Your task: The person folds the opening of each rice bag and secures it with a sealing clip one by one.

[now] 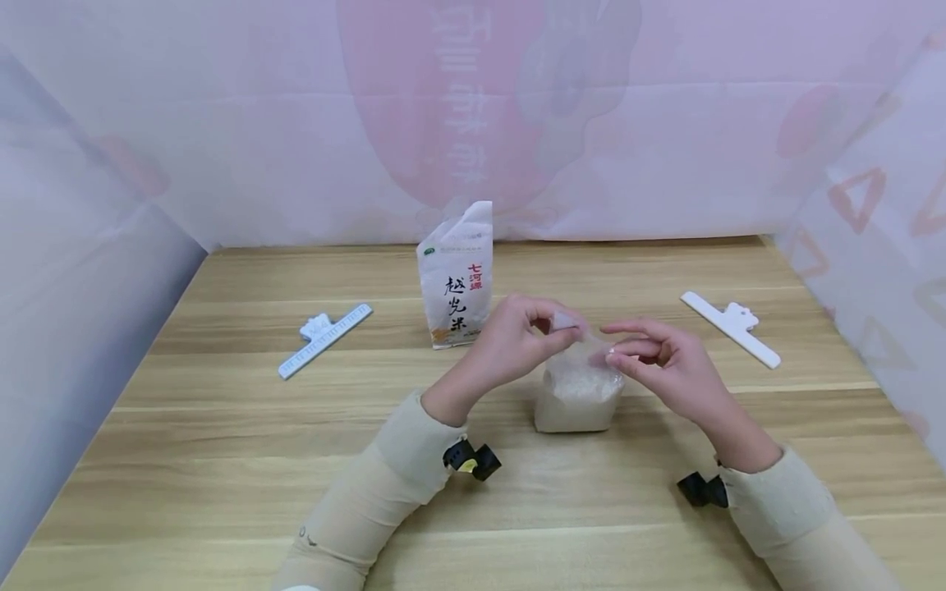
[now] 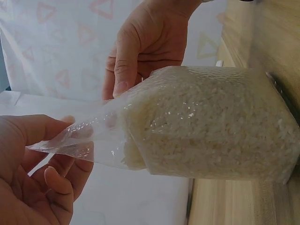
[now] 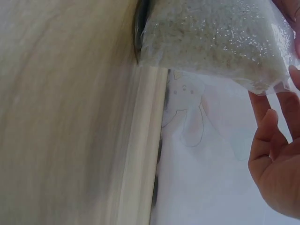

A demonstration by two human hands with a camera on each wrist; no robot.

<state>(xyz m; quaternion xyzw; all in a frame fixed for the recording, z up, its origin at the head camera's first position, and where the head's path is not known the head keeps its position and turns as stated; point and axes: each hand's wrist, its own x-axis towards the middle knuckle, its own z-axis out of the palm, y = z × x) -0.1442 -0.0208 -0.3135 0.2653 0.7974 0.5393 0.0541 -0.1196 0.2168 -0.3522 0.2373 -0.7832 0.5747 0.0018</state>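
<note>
A clear plastic bag of white rice (image 1: 580, 394) stands upright on the table, its flat base down and its film drawn up into a peak. My left hand (image 1: 523, 332) pinches the film at the top of the bag. At the upper right side of the bag, my right hand (image 1: 668, 365) holds the edge of the film near the rice, index finger stretched out above. In the left wrist view the rice bag (image 2: 211, 126) tapers towards the left hand (image 2: 42, 173), while the right thumb presses on its edge. The right wrist view shows the right hand (image 3: 281, 159) beside the bag.
A white printed paper rice pack (image 1: 456, 283) stands behind the left hand. On the left lies a pale blue bag clip (image 1: 325, 341), on the right a white one (image 1: 732, 327). White printed curtains (image 1: 281, 123) enclose the wooden table (image 1: 222, 476).
</note>
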